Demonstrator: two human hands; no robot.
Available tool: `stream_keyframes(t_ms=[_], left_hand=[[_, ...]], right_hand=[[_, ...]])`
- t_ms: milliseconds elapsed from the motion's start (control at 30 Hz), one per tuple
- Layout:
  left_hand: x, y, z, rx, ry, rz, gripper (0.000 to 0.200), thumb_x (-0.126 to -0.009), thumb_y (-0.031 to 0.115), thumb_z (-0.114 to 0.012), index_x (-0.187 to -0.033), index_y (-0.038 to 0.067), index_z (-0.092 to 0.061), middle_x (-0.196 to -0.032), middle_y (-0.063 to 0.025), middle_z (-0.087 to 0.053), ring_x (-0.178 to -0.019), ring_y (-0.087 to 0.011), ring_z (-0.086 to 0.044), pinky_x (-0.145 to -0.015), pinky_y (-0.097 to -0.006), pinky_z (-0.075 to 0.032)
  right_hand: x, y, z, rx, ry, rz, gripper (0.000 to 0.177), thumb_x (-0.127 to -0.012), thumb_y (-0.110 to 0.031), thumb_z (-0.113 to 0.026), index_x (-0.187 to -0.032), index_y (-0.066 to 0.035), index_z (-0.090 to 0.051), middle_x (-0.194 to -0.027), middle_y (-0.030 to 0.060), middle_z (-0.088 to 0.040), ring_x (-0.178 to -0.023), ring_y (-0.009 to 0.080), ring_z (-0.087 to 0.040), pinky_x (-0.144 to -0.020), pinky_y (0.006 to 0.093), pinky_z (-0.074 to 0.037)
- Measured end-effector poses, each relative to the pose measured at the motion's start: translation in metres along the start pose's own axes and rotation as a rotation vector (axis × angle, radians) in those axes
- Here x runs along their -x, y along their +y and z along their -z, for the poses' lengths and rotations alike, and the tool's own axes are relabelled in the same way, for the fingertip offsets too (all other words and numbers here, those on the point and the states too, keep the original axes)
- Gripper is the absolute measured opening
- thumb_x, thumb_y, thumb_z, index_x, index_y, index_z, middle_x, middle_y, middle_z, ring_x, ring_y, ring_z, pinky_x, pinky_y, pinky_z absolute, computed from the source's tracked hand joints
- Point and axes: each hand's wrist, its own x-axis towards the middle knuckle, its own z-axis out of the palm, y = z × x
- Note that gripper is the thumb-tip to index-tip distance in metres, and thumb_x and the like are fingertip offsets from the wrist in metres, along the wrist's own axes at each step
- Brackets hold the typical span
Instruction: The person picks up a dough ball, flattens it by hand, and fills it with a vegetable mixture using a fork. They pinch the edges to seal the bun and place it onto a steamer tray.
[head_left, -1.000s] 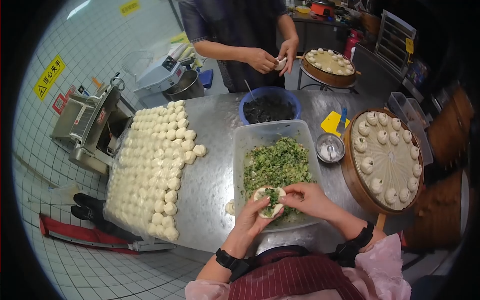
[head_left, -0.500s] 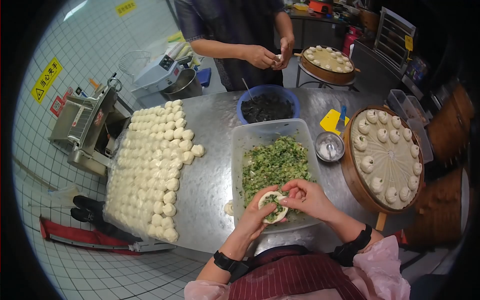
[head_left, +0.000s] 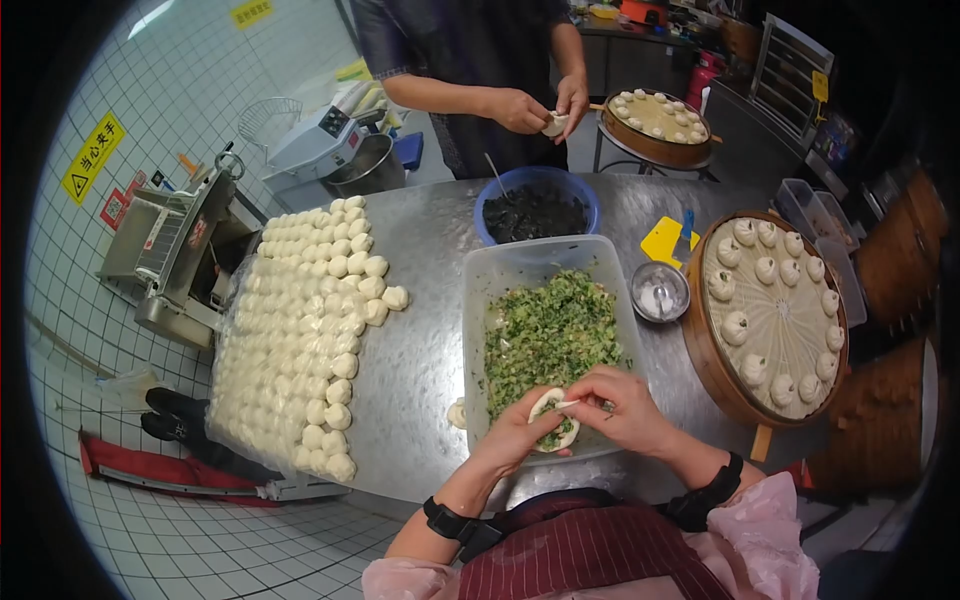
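A round dough wrapper (head_left: 566, 434) with green filling rests in my left hand (head_left: 508, 436), whose thumb lies over the filling. The fingers of my right hand (head_left: 618, 408) pinch the wrapper's upper right edge. Both hands are over the near end of a clear plastic tub (head_left: 478, 285) holding chopped green filling (head_left: 556, 325). Left of the tub, near my left wrist, a single dough ball (head_left: 457, 414) is partly hidden by the tub's side.
Rows of dough balls (head_left: 310, 340), partly under plastic film, cover the table's left. A bamboo steamer (head_left: 700, 345) with filled buns stands right, beside a metal bowl (head_left: 660, 292) and yellow scraper (head_left: 662, 241). Behind the blue bowl (head_left: 590, 215), a co-worker (head_left: 450, 95) shapes dough.
My right hand has closed onto the wrapper's edge, which is now pulled up and partly folded over the filling. The co-worker's hands have shifted slightly around their dough.
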Motion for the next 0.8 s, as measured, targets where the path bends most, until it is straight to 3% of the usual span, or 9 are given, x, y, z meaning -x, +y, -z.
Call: stream_keyframes(t_ms=[67, 200, 267, 400, 467, 500, 600, 667, 800], left_hand=[[0.002, 0.002, -0.003, -0.031, -0.018, -0.023, 0.028, -0.093, 0.013, -0.054, -0.120, 0.007, -0.048, -0.105, -0.0053, -0.056, -0.091, -0.0140, -0.058, -0.067, -0.0323, -0.059], [0.003, 0.008, -0.002, -0.116, -0.010, -0.029, 0.027, -0.093, 0.012, -0.053, -0.119, 0.008, -0.050, -0.105, -0.0055, -0.055, -0.093, -0.0143, -0.057, -0.066, -0.0296, -0.057], [0.002, 0.008, -0.001, -0.211, -0.012, 0.002, 0.025, -0.094, 0.013, -0.053, -0.117, 0.007, -0.051, -0.103, -0.0043, -0.056, -0.092, -0.0125, -0.057, -0.065, -0.0267, -0.057], [0.001, 0.008, 0.001, -0.276, -0.046, 0.030, 0.027, -0.092, 0.010, -0.052, -0.119, 0.006, -0.051, -0.104, -0.0048, -0.057, -0.093, -0.0125, -0.056, -0.065, -0.0259, -0.056], [-0.006, -0.002, 0.014, -0.606, -0.112, -0.198, 0.036, -0.090, 0.007, -0.053, -0.126, 0.007, -0.048, -0.109, -0.0066, -0.056, -0.095, -0.0127, -0.055, -0.065, -0.0271, -0.056], [-0.003, 0.004, 0.011, -0.606, -0.112, -0.199, 0.036, -0.090, 0.007, -0.053, -0.126, 0.007, -0.048, -0.109, -0.0066, -0.056, -0.095, -0.0127, -0.055, -0.065, -0.0271, -0.056], [0.007, 0.031, 0.002, -0.417, -0.025, -0.128, 0.046, -0.089, 0.008, -0.052, -0.133, 0.007, -0.041, -0.115, -0.0094, -0.055, -0.098, -0.0165, -0.057, -0.070, -0.0317, -0.057], [0.011, 0.042, 0.006, 0.239, -0.055, 0.093, 0.054, -0.090, 0.012, -0.054, -0.139, 0.005, -0.032, -0.121, -0.0131, -0.050, -0.103, -0.0211, -0.057, -0.079, -0.0366, -0.054], [0.004, 0.022, 0.003, 0.133, -0.017, 0.061, 0.045, -0.095, 0.021, -0.049, -0.136, 0.006, -0.037, -0.121, -0.0104, -0.050, -0.102, -0.0205, -0.057, -0.077, -0.0365, -0.054]], right_hand=[[-0.001, -0.005, 0.000, -0.170, 0.004, -0.278, 0.014, -0.082, -0.013, -0.068, -0.091, -0.003, -0.065, -0.078, 0.0034, -0.059, -0.068, 0.0102, -0.055, -0.059, 0.0237, -0.044], [-0.004, -0.002, 0.000, -0.116, -0.061, -0.209, 0.015, -0.081, -0.012, -0.068, -0.093, -0.005, -0.065, -0.078, 0.0038, -0.059, -0.068, 0.0129, -0.055, -0.059, 0.0248, -0.045], [-0.004, 0.001, 0.000, 0.038, -0.112, 0.027, 0.016, -0.080, -0.011, -0.068, -0.094, -0.005, -0.064, -0.078, 0.0041, -0.057, -0.067, 0.0140, -0.055, -0.060, 0.0254, -0.045], [-0.005, -0.004, -0.003, 0.009, -0.144, 0.022, 0.016, -0.079, -0.012, -0.068, -0.093, -0.005, -0.065, -0.078, 0.0033, -0.054, -0.065, 0.0139, -0.053, -0.060, 0.0262, -0.045], [-0.010, -0.006, -0.004, -0.087, -0.038, -0.110, 0.016, -0.079, -0.014, -0.069, -0.092, -0.005, -0.067, -0.081, 0.0030, -0.055, -0.067, 0.0132, -0.053, -0.060, 0.0261, -0.043], [-0.010, -0.003, -0.003, -0.086, -0.039, -0.109, 0.016, -0.079, -0.014, -0.069, -0.092, -0.005, -0.067, -0.081, 0.0030, -0.055, -0.067, 0.0132, -0.053, -0.060, 0.0261, -0.043], [-0.007, 0.007, 0.001, -0.019, -0.106, -0.114, 0.015, -0.078, -0.013, -0.071, -0.091, -0.004, -0.067, -0.082, 0.0021, -0.054, -0.066, 0.0111, -0.052, -0.061, 0.0232, -0.042], [-0.005, 0.009, 0.001, -0.148, 0.017, -0.220, 0.015, -0.078, -0.012, -0.072, -0.089, -0.003, -0.067, -0.082, 0.0016, -0.054, -0.067, 0.0083, -0.051, -0.061, 0.0213, -0.042], [-0.006, 0.018, 0.002, -0.133, 0.055, -0.188, 0.014, -0.078, -0.012, -0.072, -0.087, -0.003, -0.067, -0.082, 0.0015, -0.054, -0.068, 0.0069, -0.051, -0.060, 0.0211, -0.041]])
